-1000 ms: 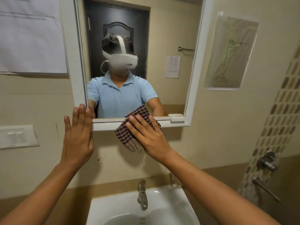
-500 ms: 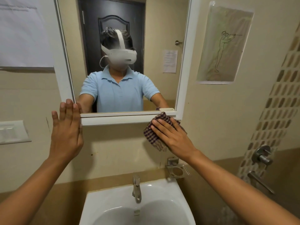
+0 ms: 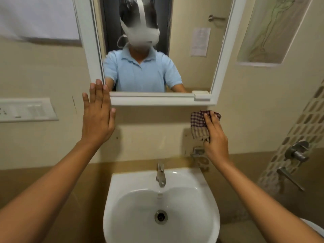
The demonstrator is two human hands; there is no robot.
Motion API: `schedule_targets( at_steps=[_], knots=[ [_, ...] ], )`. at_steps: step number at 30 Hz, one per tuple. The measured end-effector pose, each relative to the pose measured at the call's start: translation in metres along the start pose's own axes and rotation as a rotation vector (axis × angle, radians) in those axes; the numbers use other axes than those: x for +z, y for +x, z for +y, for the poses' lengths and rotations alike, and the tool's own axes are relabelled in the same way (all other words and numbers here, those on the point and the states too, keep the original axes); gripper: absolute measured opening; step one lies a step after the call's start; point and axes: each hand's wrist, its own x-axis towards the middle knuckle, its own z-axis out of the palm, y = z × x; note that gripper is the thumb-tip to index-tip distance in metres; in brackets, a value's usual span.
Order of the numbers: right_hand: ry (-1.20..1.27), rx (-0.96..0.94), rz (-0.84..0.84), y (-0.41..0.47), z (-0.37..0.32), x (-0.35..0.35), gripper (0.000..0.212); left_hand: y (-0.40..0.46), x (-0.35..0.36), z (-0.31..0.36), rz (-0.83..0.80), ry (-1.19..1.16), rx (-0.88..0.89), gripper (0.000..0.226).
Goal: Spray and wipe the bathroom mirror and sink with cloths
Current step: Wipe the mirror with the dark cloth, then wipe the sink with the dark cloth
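A white-framed mirror point(image 3: 226, 55) hangs on the beige wall above a white sink point(image 3: 208, 214) with a chrome tap point(image 3: 161, 176). My left hand point(image 3: 97, 116) lies flat and open against the wall at the mirror's lower left corner, fingertips touching the frame. My right hand point(image 3: 215, 139) grips a bunched checked cloth point(image 3: 199, 124) against the wall just below the mirror's lower right corner, a little apart from the frame. No spray bottle is in view.
A white switch plate point(image 3: 26, 109) sits on the wall at left. A metal holder point(image 3: 198, 152) is fixed under my right hand. Shower valves point(image 3: 296, 151) stick out of the tiled wall at right. Papers hang beside the mirror.
My right hand has carried the cloth rightward along the mirror's bottom ledge and down onto the wall below its right corner. The view has tipped down, showing more sink. My left hand stays put.
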Motion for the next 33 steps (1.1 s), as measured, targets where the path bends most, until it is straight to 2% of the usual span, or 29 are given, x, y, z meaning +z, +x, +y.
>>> schedule_targets(
  at_steps=[6, 10, 15, 20, 25, 28, 33],
  knots=[
    [0.425, 0.485, -0.031, -0.063, -0.012, 0.032, 0.062, -0.075, 0.014, -0.001, -0.186, -0.072, -0.059, 0.073],
    [0.608, 0.706, -0.146, -0.121, -0.012, 0.049, 0.057, -0.151, 0.047, 0.003, -0.444, -0.143, -0.129, 0.074],
    [0.618, 0.849, -0.27, -0.179, -0.002, 0.066, 0.034, -0.233, 0.085, 0.014, -0.752, -0.214, -0.076, 0.074],
    [0.636, 0.944, -0.381, -0.194, 0.021, 0.087, 0.028, -0.271, 0.121, 0.022, -0.903, -0.194, -0.121, 0.078],
    [0.649, 0.908, -0.458, -0.173, 0.051, 0.104, 0.025, -0.28, 0.144, 0.016, -0.957, -0.155, -0.256, 0.069],
    [0.56, 0.832, -0.495, -0.149, 0.073, 0.123, 0.029, -0.285, 0.155, 0.013, -0.972, -0.133, -0.326, 0.066],
    [0.294, 0.476, -0.582, -0.132, 0.094, 0.151, 0.066, -0.298, 0.162, 0.012, -0.956, -0.097, -0.396, 0.076]
  ],
)
